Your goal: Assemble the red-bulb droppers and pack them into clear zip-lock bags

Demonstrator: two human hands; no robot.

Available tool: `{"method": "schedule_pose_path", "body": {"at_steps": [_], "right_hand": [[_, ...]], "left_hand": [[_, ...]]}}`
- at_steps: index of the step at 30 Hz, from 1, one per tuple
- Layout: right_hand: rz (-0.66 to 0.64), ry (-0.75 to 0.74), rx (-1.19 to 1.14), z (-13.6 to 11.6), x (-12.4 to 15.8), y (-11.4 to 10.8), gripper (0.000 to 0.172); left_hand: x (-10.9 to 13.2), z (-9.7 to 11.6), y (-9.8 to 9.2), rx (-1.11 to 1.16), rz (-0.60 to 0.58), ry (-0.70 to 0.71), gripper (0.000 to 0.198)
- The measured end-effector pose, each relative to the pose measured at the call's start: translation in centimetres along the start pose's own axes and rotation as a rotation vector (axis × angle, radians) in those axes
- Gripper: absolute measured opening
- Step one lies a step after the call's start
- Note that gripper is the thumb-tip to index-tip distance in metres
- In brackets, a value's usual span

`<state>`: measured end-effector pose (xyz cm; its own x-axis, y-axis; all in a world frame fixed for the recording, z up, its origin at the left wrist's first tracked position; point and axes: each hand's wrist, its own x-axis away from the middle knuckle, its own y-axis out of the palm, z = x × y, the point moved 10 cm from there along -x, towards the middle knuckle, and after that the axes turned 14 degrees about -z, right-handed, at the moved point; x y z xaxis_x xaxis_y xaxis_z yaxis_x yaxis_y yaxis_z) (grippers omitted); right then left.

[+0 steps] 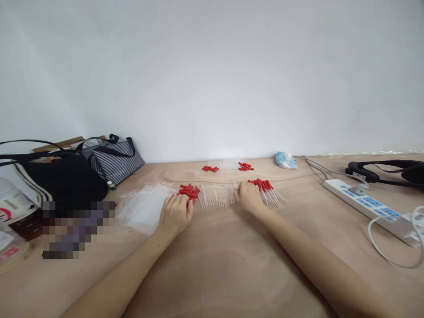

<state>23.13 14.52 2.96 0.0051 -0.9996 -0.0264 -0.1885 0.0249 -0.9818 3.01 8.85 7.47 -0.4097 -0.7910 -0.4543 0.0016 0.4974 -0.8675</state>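
Head view: left hand (pixel 175 214) covers red caps (pixel 188 191) at nine o'clock of the clear tubes (pixel 216 195); right hand (pixel 249 197) at three perhaps steadies them; I cannot tell either grip's state.

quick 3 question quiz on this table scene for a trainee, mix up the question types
1. True or false: the left hand rests next to the loose red caps.
2. What lies against the right hand on its right side? A) striped bag B) red-capped tubes C) blue packet
3. Fill in: between the two hands lies a row of clear, uncapped ___.
Key: 1 true; 2 B; 3 tubes.
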Motion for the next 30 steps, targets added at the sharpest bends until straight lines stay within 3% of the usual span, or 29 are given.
{"method": "schedule_pose_path", "body": {"at_steps": [3, 5, 7, 10, 12, 18, 24, 30], "right_hand": [[0.103, -0.295, -0.115, -0.9, 2.8, -0.3, 0.019], [0.132, -0.482, -0.202, -1.1, 5.2, -0.2, 0.017], [0.126, -0.574, -0.263, -0.9, 7.1, 0.1, 0.015], [0.098, -0.619, -0.269, -0.8, 8.7, 0.4, 0.025], [0.073, -0.648, -0.240, -1.2, 9.1, 0.5, 0.031], [0.034, -0.688, -0.303, -2.6, 9.0, 0.8, 0.019], [0.028, -0.707, -0.382, -3.4, 9.4, 0.7, 0.018], [0.029, -0.734, -0.343, -4.0, 9.8, 0.6, 0.019]], "left_hand": [[0.4, 2.3, -0.1, 0.218, -0.021, 0.137, 0.025], [0.7, 3.9, 0.4, 0.389, -0.104, 0.223, 0.024], [0.9, 5.2, 1.2, 0.518, -0.213, 0.284, 0.021], [1.1, 5.9, 2.0, 0.628, -0.313, 0.296, 0.014], [1.2, 6.1, 2.3, 0.663, -0.337, 0.312, 0.021], [1.0, 6.3, 2.4, 0.727, -0.299, 0.339, 0.019], [0.9, 7.1, 2.3, 0.797, -0.309, 0.352, 0.015], [1.1, 6.9, 2.6, 0.905, -0.369, 0.253, 0.012]]}}
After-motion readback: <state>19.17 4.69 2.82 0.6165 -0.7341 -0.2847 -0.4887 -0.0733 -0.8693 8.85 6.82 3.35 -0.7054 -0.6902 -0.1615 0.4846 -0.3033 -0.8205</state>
